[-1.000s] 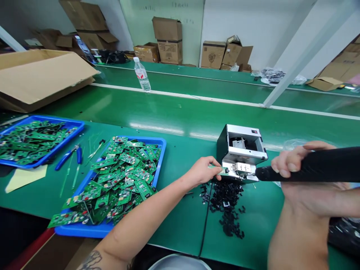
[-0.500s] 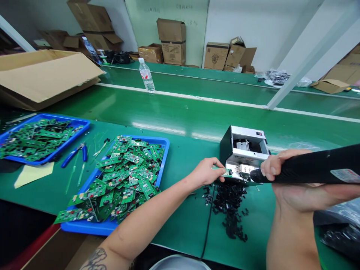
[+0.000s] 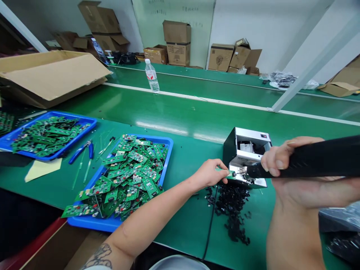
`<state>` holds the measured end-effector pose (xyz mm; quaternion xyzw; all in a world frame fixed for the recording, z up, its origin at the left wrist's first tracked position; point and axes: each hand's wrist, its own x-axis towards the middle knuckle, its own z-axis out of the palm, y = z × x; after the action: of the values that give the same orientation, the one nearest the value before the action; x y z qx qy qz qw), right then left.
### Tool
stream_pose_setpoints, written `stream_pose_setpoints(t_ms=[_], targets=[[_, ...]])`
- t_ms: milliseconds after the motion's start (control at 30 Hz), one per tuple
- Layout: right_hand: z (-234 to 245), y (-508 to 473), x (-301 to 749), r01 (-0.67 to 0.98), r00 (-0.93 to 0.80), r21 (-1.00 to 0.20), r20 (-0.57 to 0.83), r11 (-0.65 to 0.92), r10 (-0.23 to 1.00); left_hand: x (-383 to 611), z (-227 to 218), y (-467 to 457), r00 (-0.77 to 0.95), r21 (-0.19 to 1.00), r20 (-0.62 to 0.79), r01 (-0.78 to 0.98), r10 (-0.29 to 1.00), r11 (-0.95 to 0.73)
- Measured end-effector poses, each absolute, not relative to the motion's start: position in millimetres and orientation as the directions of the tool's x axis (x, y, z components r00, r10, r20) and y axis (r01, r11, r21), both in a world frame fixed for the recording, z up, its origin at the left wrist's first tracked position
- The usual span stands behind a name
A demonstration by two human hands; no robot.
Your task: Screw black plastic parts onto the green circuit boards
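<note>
My left hand [image 3: 215,172] pinches a small green circuit board [image 3: 232,174] by its end, at the front of a black-and-silver screw feeder [image 3: 247,150]. In my right hand [image 3: 284,161] is a thick black electric screwdriver [image 3: 317,159], lying nearly level with its tip pointing left. That tip is at the feeder's front metal ledge, close to the board; whether it touches cannot be made out. Beneath my left hand a heap of small black parts [image 3: 232,202] spreads over the green table. To the left, a blue tray [image 3: 168,153] is piled with similar circuit boards [image 3: 135,168].
A second blue tray [image 3: 91,122] of boards stands further left, with blue-handled pliers [image 3: 81,152] beside it. A black cable [image 3: 209,228] runs down to the table's front edge. A water bottle [image 3: 152,76] and a large open carton [image 3: 56,77] stand behind.
The screwdriver has moved left, bringing its tip over the feeder's front ledge nearer the board. My left hand keeps its pinch on the board. The whole view has shifted slightly.
</note>
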<state>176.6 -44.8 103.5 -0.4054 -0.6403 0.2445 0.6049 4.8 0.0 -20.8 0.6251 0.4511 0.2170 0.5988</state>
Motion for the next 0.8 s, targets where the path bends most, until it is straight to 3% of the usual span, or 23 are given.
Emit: stream_pose_setpoints(t_ms=[67, 133, 433, 800], targets=[[109, -38, 164, -0.004, 0.110, -0.849, 0.524, 0.528, 0.844, 5, -22, 0, 0.502, 0.946, -0.277, 0.292, 0.819, 0.141], [111, -33, 155, -0.089, 0.128, -0.868, 0.476, 0.488, 0.870, 6, -24, 0, 0.505, 0.948, -0.282, 0.279, 0.816, 0.155], [99, -26, 154, -0.141, 0.172, -0.888, 0.414, 0.438, 0.894, 8, -30, 1, 0.506, 0.947, -0.288, 0.274, 0.813, 0.165], [94, -19, 148, -0.150, 0.087, -0.860, 0.480, 0.488, 0.873, 6, -26, 0, 0.498, 0.947, -0.280, 0.284, 0.821, 0.151]])
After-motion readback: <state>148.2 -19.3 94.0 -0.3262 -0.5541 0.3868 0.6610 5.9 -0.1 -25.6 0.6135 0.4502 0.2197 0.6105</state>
